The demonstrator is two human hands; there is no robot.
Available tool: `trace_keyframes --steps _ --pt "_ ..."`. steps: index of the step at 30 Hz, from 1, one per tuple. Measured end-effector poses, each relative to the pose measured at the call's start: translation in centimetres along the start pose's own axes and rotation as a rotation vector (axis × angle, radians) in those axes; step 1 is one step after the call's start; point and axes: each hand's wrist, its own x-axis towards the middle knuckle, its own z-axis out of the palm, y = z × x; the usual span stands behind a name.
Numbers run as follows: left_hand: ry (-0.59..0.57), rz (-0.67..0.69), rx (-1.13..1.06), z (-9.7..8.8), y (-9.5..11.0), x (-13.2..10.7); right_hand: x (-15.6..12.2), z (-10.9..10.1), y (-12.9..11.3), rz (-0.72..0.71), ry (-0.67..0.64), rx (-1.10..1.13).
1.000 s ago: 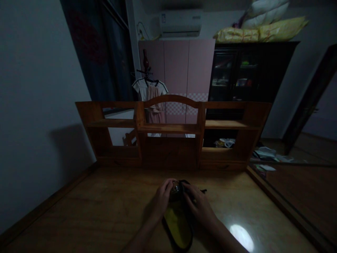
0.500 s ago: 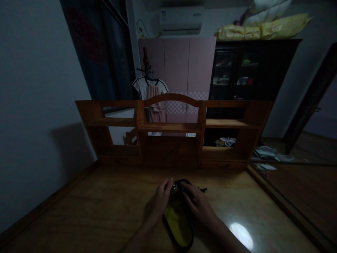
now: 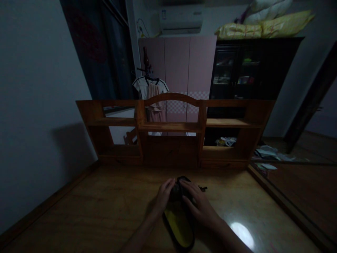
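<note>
"Where's the black-and-yellow pouch [image 3: 179, 225]?"
"Lying on the counter [image 3: 105, 211], near middle. The left hand [image 3: 163, 197] and right hand [image 3: 199, 207] both clasp its far end, fingertips close together."

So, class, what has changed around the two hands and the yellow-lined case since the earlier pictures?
The right hand has slid its fingers slightly further over the far end of the case. The left hand stays on its left side; the case stays put.
</note>
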Motion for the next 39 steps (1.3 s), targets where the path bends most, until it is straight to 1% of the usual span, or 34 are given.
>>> trace_keyframes --steps 2,5,8,13,15,18,19,21,24,27,30,32,34,35,37,39 --pt "0.005 0.007 -0.004 0.0 -0.2 0.2 0.1 -0.2 -0.3 -0.025 -0.037 -0.017" --pt "-0.009 0.025 0.0 0.1 -0.1 0.3 0.2 -0.4 -0.8 -0.04 -0.06 -0.019" --pt "-0.007 0.04 0.021 0.0 -0.1 0.2 0.2 -0.3 -1.1 -0.013 -0.071 0.005" --pt "0.0 0.015 0.056 0.1 0.4 -0.4 0.2 0.1 -0.7 0.036 -0.049 0.03" --pt "-0.036 0.031 0.089 0.3 0.9 -0.8 0.2 0.3 -0.5 0.043 -0.037 0.033" --pt "-0.157 0.091 0.157 0.5 1.4 -1.1 0.1 0.5 -0.3 0.032 -0.017 0.037" --pt "-0.181 0.105 0.173 0.5 1.4 -1.2 0.1 0.5 -0.3 0.028 -0.011 0.04" --pt "-0.165 0.112 0.193 0.4 1.3 -1.1 0.1 0.4 -0.3 0.024 -0.005 0.046" --pt "-0.076 0.085 0.209 0.4 0.9 -0.9 -0.1 0.5 -0.4 0.032 -0.012 0.043" --pt "-0.103 0.104 0.226 0.5 0.8 -0.7 -0.2 0.6 -0.4 0.036 -0.003 0.022" --pt "-0.126 0.13 0.226 0.6 0.9 -0.7 0.1 0.4 -0.6 0.023 0.057 -0.024" --pt "-0.106 0.132 0.211 0.7 1.1 -0.8 0.7 -0.4 -1.5 -0.005 0.133 -0.063" --pt "-0.12 0.145 0.207 0.6 1.2 -0.8 1.1 -2.0 -3.3 -0.055 0.225 -0.099" --pt "-0.146 0.156 0.212 0.6 1.2 -0.8 1.1 -3.1 -4.4 -0.107 0.275 -0.115" --pt "-0.203 0.184 0.227 0.6 1.3 -0.8 0.1 -5.6 -7.0 -0.162 0.363 -0.153" --pt "-0.219 0.2 0.238 0.6 1.3 -0.7 -2.1 -7.9 -9.1 -0.204 0.418 -0.164"
